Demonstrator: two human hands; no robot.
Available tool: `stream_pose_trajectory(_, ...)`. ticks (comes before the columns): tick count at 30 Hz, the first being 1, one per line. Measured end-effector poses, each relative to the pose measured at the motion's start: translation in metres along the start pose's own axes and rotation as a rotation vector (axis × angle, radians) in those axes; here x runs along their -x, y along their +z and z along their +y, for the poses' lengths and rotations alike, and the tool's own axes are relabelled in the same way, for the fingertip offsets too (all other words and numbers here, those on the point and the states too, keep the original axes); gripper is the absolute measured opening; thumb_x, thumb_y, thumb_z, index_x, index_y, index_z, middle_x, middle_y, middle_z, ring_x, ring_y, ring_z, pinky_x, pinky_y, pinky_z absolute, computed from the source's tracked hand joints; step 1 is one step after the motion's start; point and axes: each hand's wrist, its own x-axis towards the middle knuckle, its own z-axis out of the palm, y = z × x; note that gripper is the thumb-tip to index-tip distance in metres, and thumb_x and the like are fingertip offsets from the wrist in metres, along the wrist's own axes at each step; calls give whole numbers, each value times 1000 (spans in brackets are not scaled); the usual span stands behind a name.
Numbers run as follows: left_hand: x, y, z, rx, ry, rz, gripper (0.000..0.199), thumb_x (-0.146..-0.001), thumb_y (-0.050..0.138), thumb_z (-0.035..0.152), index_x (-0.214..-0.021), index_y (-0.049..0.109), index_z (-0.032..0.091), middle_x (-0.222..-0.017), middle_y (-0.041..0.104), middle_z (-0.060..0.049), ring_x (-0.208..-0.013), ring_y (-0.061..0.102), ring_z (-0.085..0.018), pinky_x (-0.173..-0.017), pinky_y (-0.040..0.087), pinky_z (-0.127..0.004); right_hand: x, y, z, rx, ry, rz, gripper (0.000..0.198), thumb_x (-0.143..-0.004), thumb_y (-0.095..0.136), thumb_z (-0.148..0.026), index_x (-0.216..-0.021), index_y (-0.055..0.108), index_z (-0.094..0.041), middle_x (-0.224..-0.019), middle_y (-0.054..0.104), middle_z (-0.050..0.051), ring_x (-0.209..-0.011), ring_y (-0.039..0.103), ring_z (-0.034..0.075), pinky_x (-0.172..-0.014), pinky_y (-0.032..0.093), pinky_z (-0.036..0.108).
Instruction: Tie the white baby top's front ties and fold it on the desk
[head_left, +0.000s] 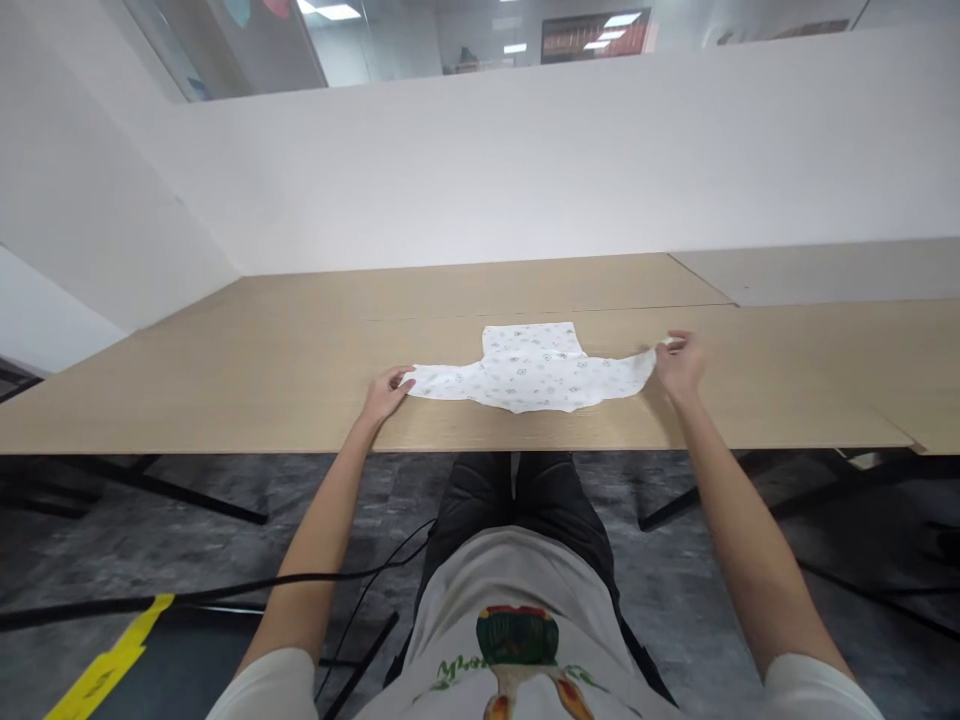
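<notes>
A small white long-sleeved baby top [534, 372] with a fine scattered print lies spread on the wooden table, its sleeves stretched out to both sides and its body toward the wall. My left hand [387, 392] rests at the end of the left sleeve, thumb and fingers closed on the cuff. At the other side my right hand [681, 364] pinches the right cuff and holds that sleeve end slightly raised off the tabletop. The right fingers are a little blurred.
The light wood table [225, 370] has its front edge just before my body and meets a white wall [525, 170] at the back. A grey panel [840, 270] lies at the back right. Below left are a black cable [300, 578] and a dark seat with yellow tape [112, 660].
</notes>
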Motion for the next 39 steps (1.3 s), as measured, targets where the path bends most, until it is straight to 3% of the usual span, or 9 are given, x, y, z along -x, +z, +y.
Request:
stream_pose_trajectory(5, 0, 1, -4, -1, -8, 23, 43, -72, 57, 41, -106, 66, 16, -98, 69, -7, -84, 60, -19, -82, 48, -32, 45, 27, -76, -132, -403, -225, 44, -90, 36, -27, -131, 45, -14, -115, 59, 17, -97, 57, 26, -83, 41, 33)
stream_pose_trajectory(8, 0, 1, -4, 14, -5, 27, 43, -71, 57, 40, -105, 66, 15, -98, 69, -7, -83, 60, -18, -81, 48, -31, 74, 52, -102, -91, -577, -324, 40, -92, 35, -24, -127, 50, -15, -116, 59, 16, -97, 57, 26, -82, 41, 33)
stream_pose_trajectory(15, 0, 2, -4, 12, 6, 20, 44, -71, 57, 38, -106, 67, 13, -95, 69, -8, -78, 59, -17, -79, 48, -31, 110, 97, -107, 157, -593, -433, 41, -92, 34, -19, -129, 51, -15, -119, 61, 15, -96, 59, 26, -74, 42, 31)
stream_pose_trajectory(21, -2, 4, 4, 110, -78, 62, 38, -66, 62, 33, -98, 68, 14, -95, 70, -8, -83, 61, -19, -82, 48, -33, 125, 95, -103, 239, -762, -411, 35, -91, 46, -25, -124, 56, -17, -97, 69, 10, -92, 62, 25, -69, 44, 29)
stream_pose_trajectory(25, -18, 17, 37, 368, -175, 238, 32, -67, 62, 25, -96, 67, 13, -97, 69, -10, -85, 62, -20, -78, 50, -31, 157, 70, -89, -36, -836, -312, 21, -90, 53, -27, -104, 65, -17, -89, 71, 9, -87, 63, 24, -77, 47, 33)
stream_pose_trajectory(29, -32, 46, 99, 520, -80, 417, 25, -73, 56, 23, -96, 65, 15, -100, 67, -8, -87, 62, -19, -76, 50, -29, 216, 40, -66, -404, -800, -222, 18, -92, 47, -20, -93, 65, -19, -87, 70, 7, -83, 65, 20, -79, 49, 32)
stream_pose_trajectory(34, -29, 103, 174, 452, 241, 271, 19, -79, 52, 19, -95, 64, 17, -106, 67, -7, -97, 61, -18, -83, 48, -30, 278, 30, -42, -471, -703, -374, 17, -89, 50, -17, -91, 66, -19, -80, 70, 5, -73, 65, 18, -68, 51, 29)
stream_pose_trajectory(39, -14, 161, 196, 206, 430, -27, 25, -83, 47, 16, -102, 63, 17, -106, 66, -8, -97, 60, -18, -89, 47, -32, 288, 35, -31, -449, -722, -479, 19, -88, 48, -17, -88, 67, -19, -76, 70, 5, -66, 64, 17, -62, 50, 28)
